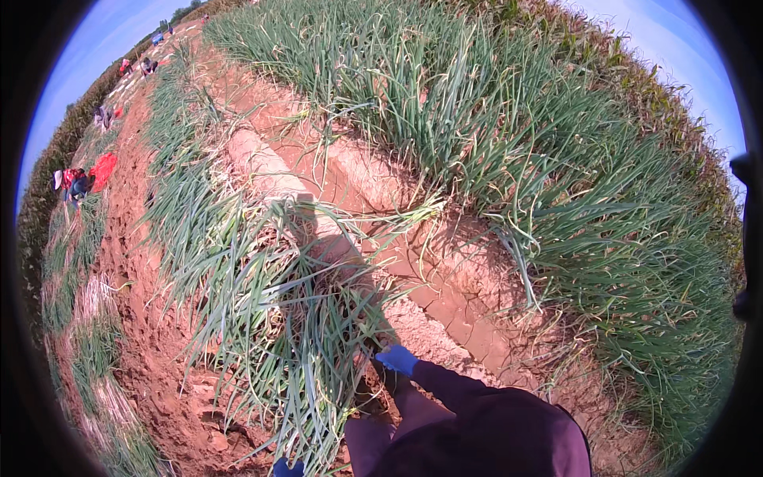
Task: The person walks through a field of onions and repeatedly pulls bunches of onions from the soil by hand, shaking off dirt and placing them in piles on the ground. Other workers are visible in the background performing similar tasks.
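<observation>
My right hand, in a blue glove, is low in the centre, at the right edge of a row of green onions whose long leaves lean over the red soil. Its fingertips are by the lower part of the plants; whether they grip any stems is not clear. At the bottom edge, my left hand, also in a blue glove, is partly cut off and lies beside the drooping leaf tips. Its fingers are mostly hidden.
A muddy furrow and soil ridge run along the row. Dense standing onions fill the right. Pulled onions with pale stems lie at left. A bent-over person is beside red netting; others are farther off.
</observation>
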Tool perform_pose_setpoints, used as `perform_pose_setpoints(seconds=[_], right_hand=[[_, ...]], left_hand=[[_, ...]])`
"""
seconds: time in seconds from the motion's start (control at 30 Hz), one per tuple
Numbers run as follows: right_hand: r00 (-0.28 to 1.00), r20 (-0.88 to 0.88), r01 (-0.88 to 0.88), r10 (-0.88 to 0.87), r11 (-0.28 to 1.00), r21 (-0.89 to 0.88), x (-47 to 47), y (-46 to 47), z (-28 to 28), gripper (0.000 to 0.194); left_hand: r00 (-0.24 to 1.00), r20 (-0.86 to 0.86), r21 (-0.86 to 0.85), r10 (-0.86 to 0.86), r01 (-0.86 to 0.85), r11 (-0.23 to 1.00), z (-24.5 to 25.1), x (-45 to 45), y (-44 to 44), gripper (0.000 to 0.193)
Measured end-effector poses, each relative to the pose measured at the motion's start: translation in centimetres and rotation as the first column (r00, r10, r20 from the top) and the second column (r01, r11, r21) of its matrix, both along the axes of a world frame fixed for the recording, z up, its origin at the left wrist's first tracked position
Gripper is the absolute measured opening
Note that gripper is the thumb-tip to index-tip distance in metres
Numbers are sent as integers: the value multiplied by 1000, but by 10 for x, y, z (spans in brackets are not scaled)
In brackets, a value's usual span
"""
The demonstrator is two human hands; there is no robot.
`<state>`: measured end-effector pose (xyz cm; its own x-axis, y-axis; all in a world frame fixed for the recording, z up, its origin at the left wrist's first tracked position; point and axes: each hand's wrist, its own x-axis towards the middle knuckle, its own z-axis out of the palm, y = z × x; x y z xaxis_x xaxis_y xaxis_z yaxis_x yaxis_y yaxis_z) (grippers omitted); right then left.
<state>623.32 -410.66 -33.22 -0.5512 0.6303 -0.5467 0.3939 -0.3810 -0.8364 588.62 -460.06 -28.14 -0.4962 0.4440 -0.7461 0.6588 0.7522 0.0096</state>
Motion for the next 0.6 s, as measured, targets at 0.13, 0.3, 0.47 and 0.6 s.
perform_pose_setpoints(seconds=[0.13, 0.3, 0.47, 0.6], right_hand=[[992, 106, 9, 74, 781, -625, 126, 0, -34, 39], [975, -52, -169, 216, 573, -802, 203, -4, -21, 37], [953, 263, 295, -153, 673, -679, 236, -74, -96, 26], [902, 211, 386, -377, 488, -783, 250, -90, -158, 18]], left_hand=[[976, 24, 438, 218, -206, 875, 15, 51, 130, 53], [999, -5, 564, -33, 30, 825, 60, 122, 291, 46], [966, 198, 373, -168, 84, 924, 12, 186, 327, 37], [871, 390, 308, -299, 183, 934, -43, 235, 343, 33]])
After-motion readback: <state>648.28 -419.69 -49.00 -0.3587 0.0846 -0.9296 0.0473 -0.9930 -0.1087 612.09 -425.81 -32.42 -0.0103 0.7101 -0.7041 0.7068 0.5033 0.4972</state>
